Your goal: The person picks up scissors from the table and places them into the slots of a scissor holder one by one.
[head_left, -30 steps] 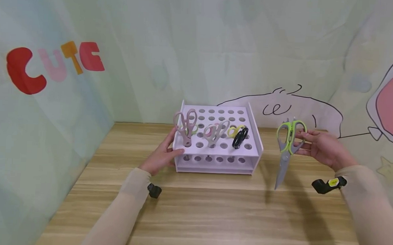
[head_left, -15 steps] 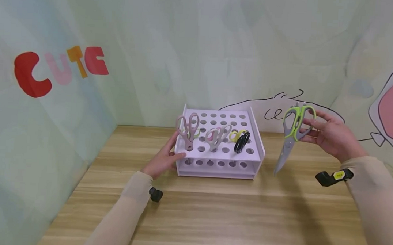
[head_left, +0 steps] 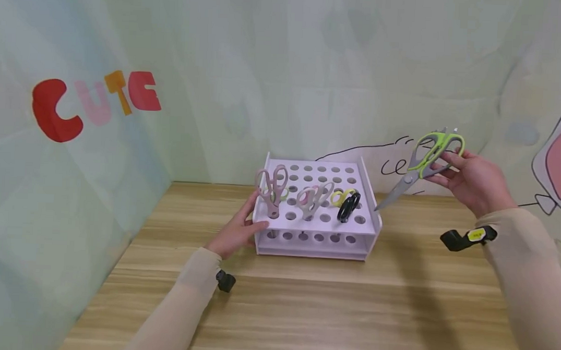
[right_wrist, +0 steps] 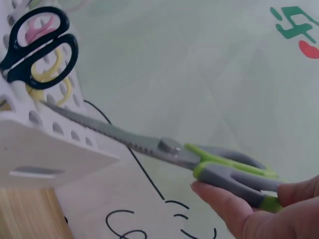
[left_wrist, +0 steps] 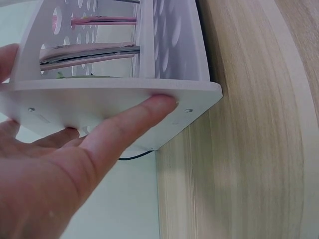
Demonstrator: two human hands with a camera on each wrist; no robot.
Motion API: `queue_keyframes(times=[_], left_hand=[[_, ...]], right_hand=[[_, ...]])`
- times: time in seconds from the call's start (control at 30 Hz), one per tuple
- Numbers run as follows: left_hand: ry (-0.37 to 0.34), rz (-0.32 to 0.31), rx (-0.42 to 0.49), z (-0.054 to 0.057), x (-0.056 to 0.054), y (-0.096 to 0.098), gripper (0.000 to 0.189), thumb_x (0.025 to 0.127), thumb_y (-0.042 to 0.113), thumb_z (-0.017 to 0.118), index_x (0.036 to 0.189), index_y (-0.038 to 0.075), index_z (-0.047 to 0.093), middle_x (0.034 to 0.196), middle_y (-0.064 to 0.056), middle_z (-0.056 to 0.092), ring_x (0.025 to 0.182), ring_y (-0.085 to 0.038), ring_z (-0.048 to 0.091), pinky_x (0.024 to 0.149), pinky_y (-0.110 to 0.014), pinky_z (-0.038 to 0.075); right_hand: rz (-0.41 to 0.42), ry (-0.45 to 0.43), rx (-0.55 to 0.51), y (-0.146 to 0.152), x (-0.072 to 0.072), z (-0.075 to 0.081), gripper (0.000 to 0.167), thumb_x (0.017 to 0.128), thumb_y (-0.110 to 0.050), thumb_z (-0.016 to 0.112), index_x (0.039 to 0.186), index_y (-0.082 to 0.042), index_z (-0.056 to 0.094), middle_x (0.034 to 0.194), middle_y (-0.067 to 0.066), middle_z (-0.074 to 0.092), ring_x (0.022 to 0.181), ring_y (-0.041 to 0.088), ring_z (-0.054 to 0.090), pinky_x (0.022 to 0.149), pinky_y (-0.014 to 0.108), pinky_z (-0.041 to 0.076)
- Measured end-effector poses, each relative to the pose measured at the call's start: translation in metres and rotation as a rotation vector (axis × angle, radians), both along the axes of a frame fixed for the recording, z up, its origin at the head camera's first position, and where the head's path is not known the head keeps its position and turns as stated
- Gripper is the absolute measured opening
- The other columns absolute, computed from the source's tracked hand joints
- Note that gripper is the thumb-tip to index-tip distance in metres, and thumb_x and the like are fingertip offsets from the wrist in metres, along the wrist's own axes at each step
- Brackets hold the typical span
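Note:
My right hand point(head_left: 479, 183) holds a pair of lime-green and grey kitchen scissors point(head_left: 434, 155) by the handles, in the air right of the white rack point(head_left: 367, 227). The tilted blade point(right_wrist: 124, 138) points left, its tip overlapping the rack's right edge in the head view. My left hand point(head_left: 233, 234) rests on the rack's left side panel, thumb point(left_wrist: 134, 119) straight against it. Standing in the rack's holes are mauve scissors point(head_left: 274, 195), light grey scissors point(head_left: 313, 202), black scissors point(right_wrist: 45, 50) and yellow-handled scissors point(right_wrist: 47, 74), with pink handles point(right_wrist: 37, 32) behind.
The two-tier rack stands on a wooden table point(head_left: 302, 311) near the back wall point(head_left: 284, 81), which carries printed letters point(head_left: 57, 110) and drawings. Part of a pale green handle point(head_left: 284, 194) shows behind the mauve scissors.
My right hand has lifted the kitchen scissors, and their blade has swung from pointing down to pointing left toward the rack. My left hand stays on the rack; the head view has shifted slightly.

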State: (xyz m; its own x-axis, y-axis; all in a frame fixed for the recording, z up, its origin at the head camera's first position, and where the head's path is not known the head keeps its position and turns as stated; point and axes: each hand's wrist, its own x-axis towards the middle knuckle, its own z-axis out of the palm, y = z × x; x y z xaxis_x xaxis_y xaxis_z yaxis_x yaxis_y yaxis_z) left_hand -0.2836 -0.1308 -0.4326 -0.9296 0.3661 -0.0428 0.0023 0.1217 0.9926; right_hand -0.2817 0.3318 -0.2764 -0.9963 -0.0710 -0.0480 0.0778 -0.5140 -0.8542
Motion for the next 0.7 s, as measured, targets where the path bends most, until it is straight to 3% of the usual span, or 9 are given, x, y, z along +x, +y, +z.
queue_keyframes(times=[0.1, 0.2, 0.33, 0.47, 0.6, 0.7], left_hand=[[0.005, 0.005, -0.008, -0.001, -0.001, -0.001, 0.084, 0.099, 0.019, 0.06, 0.157, 0.045, 0.005, 0.166, 0.0, -0.002, 0.141, -0.042, 0.029, 0.085, -0.06, 0.052], [0.004, 0.004, -0.008, -0.002, -0.001, -0.002, 0.085, 0.1, 0.018, 0.06, 0.158, 0.043, 0.004, 0.166, 0.0, -0.003, 0.141, -0.043, 0.029, 0.085, -0.061, 0.052], [0.01, 0.003, -0.003, -0.002, 0.0, -0.003, 0.085, 0.1, 0.016, 0.059, 0.158, 0.041, 0.003, 0.166, -0.001, -0.003, 0.14, -0.044, 0.031, 0.084, -0.062, 0.052], [0.012, 0.009, -0.006, -0.003, 0.001, -0.004, 0.086, 0.099, 0.016, 0.06, 0.158, 0.04, 0.003, 0.166, -0.002, -0.003, 0.14, -0.044, 0.031, 0.083, -0.06, 0.053], [0.003, -0.001, 0.002, -0.003, 0.0, -0.002, 0.086, 0.099, 0.016, 0.059, 0.158, 0.042, 0.002, 0.166, -0.001, -0.003, 0.14, -0.044, 0.031, 0.083, -0.06, 0.053], [0.007, -0.01, 0.012, -0.002, -0.001, 0.0, 0.086, 0.099, 0.015, 0.058, 0.157, 0.044, 0.001, 0.166, -0.001, -0.004, 0.139, -0.045, 0.032, 0.083, -0.061, 0.053]], right_hand=[[-0.053, -0.037, -0.111, -0.006, -0.005, 0.002, 0.015, 0.1, -0.001, 0.052, 0.111, -0.005, 0.061, 0.104, 0.007, 0.062, 0.089, 0.027, 0.062, 0.082, 0.048, 0.057], [-0.124, -0.06, -0.205, -0.014, -0.009, 0.0, 0.022, 0.098, 0.002, 0.053, 0.117, -0.007, 0.062, 0.11, 0.007, 0.064, 0.097, 0.029, 0.066, 0.093, 0.053, 0.048], [-0.174, -0.015, -0.269, -0.025, -0.014, -0.006, 0.024, 0.098, 0.002, 0.053, 0.119, -0.007, 0.062, 0.115, 0.009, 0.061, 0.1, 0.031, 0.067, 0.1, 0.051, 0.034], [-0.18, 0.071, -0.252, -0.039, -0.019, -0.013, 0.013, 0.1, -0.002, 0.051, 0.111, -0.005, 0.057, 0.118, 0.01, 0.059, 0.1, 0.031, 0.068, 0.096, 0.05, 0.04], [-0.172, 0.128, -0.212, -0.051, -0.022, -0.019, 0.032, 0.101, -0.004, 0.048, 0.132, -0.005, 0.055, 0.122, 0.011, 0.058, 0.104, 0.029, 0.068, 0.091, 0.049, 0.046], [-0.173, 0.153, -0.186, -0.059, -0.025, -0.023, 0.04, 0.101, -0.002, 0.05, 0.14, -0.004, 0.05, 0.124, 0.012, 0.059, 0.105, 0.029, 0.067, 0.085, 0.045, 0.054]])
